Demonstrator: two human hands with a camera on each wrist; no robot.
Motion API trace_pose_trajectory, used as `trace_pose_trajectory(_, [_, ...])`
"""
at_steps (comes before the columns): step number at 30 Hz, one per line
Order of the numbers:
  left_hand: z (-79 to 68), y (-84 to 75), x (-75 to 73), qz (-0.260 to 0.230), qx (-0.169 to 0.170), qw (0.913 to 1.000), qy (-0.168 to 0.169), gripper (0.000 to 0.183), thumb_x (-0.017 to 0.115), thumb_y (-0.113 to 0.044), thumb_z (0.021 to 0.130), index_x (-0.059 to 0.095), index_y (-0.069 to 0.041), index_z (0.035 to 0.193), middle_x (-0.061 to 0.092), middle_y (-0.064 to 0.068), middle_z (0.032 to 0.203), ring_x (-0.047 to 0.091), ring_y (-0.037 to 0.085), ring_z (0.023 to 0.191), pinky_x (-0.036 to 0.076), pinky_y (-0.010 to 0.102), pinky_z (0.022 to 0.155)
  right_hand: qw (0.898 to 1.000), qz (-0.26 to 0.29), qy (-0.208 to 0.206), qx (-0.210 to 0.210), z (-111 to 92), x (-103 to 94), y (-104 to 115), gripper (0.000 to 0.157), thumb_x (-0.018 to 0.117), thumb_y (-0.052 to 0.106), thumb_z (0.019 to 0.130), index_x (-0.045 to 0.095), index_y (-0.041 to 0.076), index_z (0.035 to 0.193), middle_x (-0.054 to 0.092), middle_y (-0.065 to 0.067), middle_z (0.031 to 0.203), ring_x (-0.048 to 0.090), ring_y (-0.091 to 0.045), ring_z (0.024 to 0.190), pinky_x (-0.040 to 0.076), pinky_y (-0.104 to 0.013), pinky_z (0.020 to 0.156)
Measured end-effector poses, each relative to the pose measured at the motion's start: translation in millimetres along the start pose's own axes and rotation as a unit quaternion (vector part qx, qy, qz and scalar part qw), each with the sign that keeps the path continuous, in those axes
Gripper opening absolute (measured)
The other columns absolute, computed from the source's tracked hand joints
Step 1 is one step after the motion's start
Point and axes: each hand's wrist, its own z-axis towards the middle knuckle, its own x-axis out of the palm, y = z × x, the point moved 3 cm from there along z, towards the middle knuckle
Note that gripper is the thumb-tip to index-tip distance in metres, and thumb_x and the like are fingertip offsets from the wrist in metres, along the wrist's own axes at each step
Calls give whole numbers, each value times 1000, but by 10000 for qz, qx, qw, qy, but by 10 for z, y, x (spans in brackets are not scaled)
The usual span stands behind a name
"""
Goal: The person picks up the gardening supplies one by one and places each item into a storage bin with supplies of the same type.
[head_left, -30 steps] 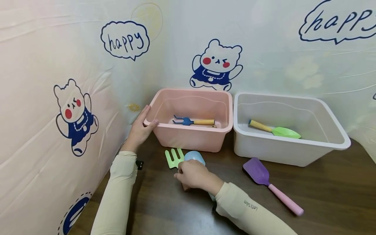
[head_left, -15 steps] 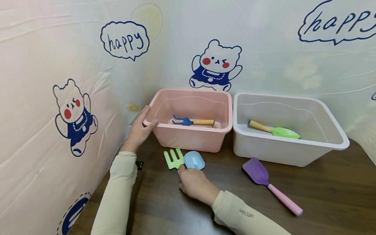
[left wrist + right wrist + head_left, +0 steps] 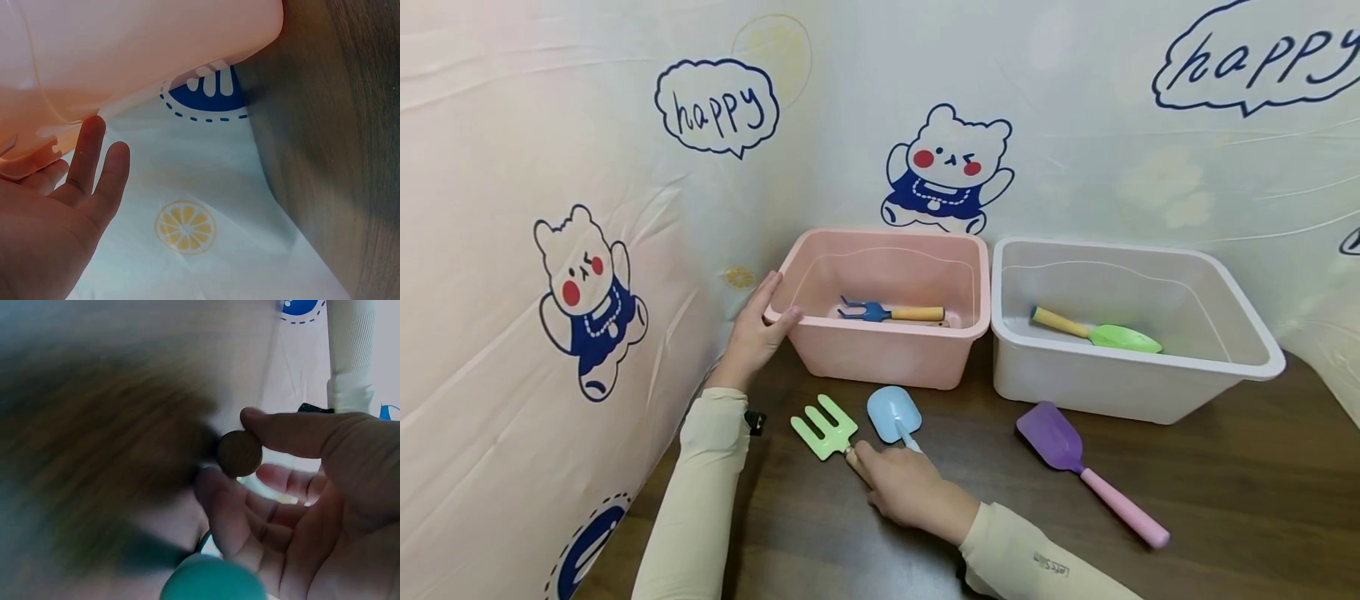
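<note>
In the head view my left hand point(image 3: 752, 333) holds the front-left corner of the pink bin point(image 3: 880, 354), thumb over the rim. Two of its fingers stretch along the bin's side in the left wrist view. My right hand point(image 3: 917, 492) pinches the wooden handle of a light green hand fork point(image 3: 835, 429), tines pointing away to the left. The handle's round end point(image 3: 239, 453) shows between thumb and fingers in the right wrist view. A light blue shovel point(image 3: 893, 412) lies just beyond the right hand, which covers part of its handle. Its teal handle end point(image 3: 212, 581) shows below the fingers.
Inside the pink bin lies a blue cultivator point(image 3: 891, 312) with a yellow handle. The light grey bin point(image 3: 1075, 387) beside it contains a green trowel point(image 3: 1123, 337). A purple shovel point(image 3: 1056, 442) with a pink handle lies in front. Printed cloth borders the dark wooden table point(image 3: 820, 550).
The green hand fork has shifted left and nearer, turning so its tines point further left, apart from the blue shovel. My right hand has moved slightly back with it. My left hand stays put.
</note>
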Motion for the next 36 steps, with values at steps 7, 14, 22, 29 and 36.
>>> trace_pose_trajectory(7, [1,-6,6,-123,-12,9999,-4,80,69,-43,95,31,-15,160,21,5,166,17,26,151,16,49,120,10000,30,52,-38,-48,-20,-65,43,86,17,80,50,16,102,59,0,77,66,-19,77,52,-38,59])
trace_pose_trajectory(14, [6,-27,-4,-144,40,9999,-26,82,69,-46,95,31,-13,160,22,9,166,17,26,151,16,48,120,9992,-165,99,340,-41,8,-88,31,82,19,80,53,12,91,53,2,70,62,-18,70,48,-37,52])
trace_pose_trajectory(22, [12,-30,-5,-139,7,9999,26,82,69,-46,95,30,-15,161,21,5,167,17,27,151,16,50,120,9991,-106,-228,332,-25,8,-130,20,75,20,87,57,11,85,53,2,70,57,-17,63,48,-37,51])
trace_pose_trajectory(29, [8,-27,-1,-264,19,9997,-1,81,70,-43,95,31,-15,160,21,7,166,17,26,151,16,49,120,9970,261,-684,257,0,-23,-183,24,72,22,94,56,10,82,51,3,66,58,-17,62,50,-38,52])
trace_pose_trajectory(36, [-2,-22,3,-243,23,9997,4,80,70,-42,96,31,-15,160,21,8,166,17,26,151,16,50,119,9871,730,-1426,84,7,-105,-230,13,73,16,93,65,8,88,59,0,76,61,-19,72,54,-41,65])
